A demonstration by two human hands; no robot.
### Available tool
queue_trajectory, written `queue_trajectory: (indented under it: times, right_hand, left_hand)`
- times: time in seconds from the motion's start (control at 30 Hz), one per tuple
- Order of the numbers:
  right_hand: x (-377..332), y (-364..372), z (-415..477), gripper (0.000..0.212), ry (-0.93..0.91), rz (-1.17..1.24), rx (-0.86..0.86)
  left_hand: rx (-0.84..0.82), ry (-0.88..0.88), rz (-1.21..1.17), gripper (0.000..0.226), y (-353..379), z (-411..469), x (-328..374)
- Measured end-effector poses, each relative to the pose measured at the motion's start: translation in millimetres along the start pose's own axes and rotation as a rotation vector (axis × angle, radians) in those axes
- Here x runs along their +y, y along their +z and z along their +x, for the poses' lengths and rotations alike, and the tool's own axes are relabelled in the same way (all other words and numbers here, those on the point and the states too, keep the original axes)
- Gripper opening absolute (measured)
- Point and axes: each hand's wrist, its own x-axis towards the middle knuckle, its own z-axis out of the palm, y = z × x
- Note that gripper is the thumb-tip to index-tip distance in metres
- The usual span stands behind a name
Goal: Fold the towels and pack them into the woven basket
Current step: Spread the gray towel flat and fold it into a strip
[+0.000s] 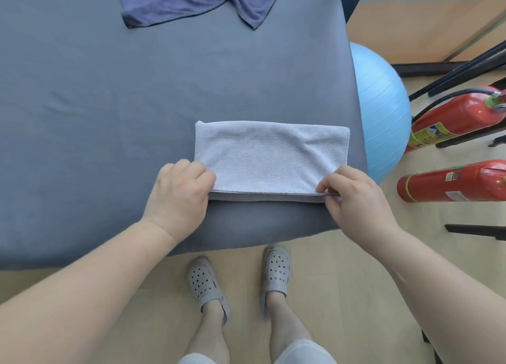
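Light towel (pixel 271 158): pale grey, folded into a long rectangle, lying flat near the front right corner of the bed; stitched hems show along the near and right edges.
Left hand (pixel 179 196): fingers curled closed over the towel's near left corner, pinching it against the bed.
Right hand (pixel 356 191): thumb and fingertips closed in a pinch on the towel's near right corner, where the layered edges meet.
Dark towel (pixel 197 1): purple-grey, unfolded and rumpled, at the far edge of the bed, well apart from the light towel; partly cut off by the frame.
Bed (pixel 109 103): covered in a smooth grey sheet, bearing both towels.
Ball (pixel 383 112): light blue, on the floor just beside the bed's right side.
Extinguishers (pixel 451 183): two red cylinders lying right of the ball.
Clogs (pixel 204 284): grey, perforated, on the person's feet, on the wooden floor below the bed's near edge.
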Motion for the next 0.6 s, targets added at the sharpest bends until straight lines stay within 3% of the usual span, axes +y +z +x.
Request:
queue_trajectory:
  times: [0.3, 0.5, 0.6]
  right_hand:
    - [11.8, 7.8, -2.3, 0.027, -0.007, -0.146, 0.054]
    - [16.8, 17.8, -11.9, 0.026, 0.019, -0.212, 0.026]
    - [10.1, 11.7, -8.4, 0.015, -0.018, -0.221, 0.024]
  left_hand:
    - [0.009, -0.034, -0.035, 0.016, 7.4, -11.6, 9.2]
    - [-0.131, -0.066, -0.092, 0.007, 9.1, -12.7, 10.0]
    - [-0.192, -0.122, -0.152, 0.026, 0.3, -9.0, 12.5]
